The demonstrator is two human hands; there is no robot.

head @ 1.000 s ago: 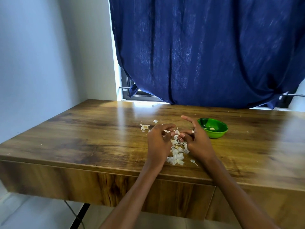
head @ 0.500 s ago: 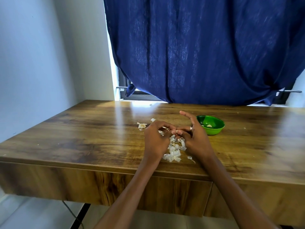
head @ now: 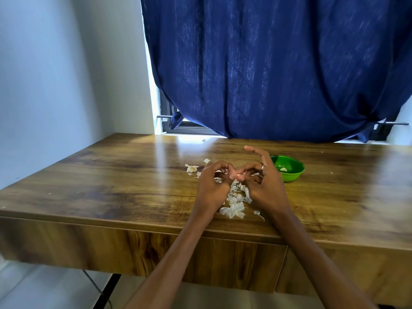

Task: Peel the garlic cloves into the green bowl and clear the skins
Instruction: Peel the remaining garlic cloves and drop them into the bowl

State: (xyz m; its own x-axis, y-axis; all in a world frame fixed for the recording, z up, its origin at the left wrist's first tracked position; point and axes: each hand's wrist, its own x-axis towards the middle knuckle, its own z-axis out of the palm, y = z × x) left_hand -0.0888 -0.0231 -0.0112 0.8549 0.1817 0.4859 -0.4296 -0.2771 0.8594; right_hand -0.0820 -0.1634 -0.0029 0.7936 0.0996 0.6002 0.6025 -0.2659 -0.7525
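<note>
Garlic clove point(head: 238, 175), small and partly hidden, sits pinched between the fingertips of my two hands, just above the wooden bench point(head: 111, 186). My left hand point(head: 211, 188) curls its fingers round one side of it, and my right hand point(head: 265, 186) pinches the other side with one finger sticking up and a ring on another. White skins point(head: 234, 208) lie in a pile on the bench under my hands, and the green bowl point(head: 289, 172) sits just beside my right hand with a peeled clove point(head: 283, 169) in it.
</note>
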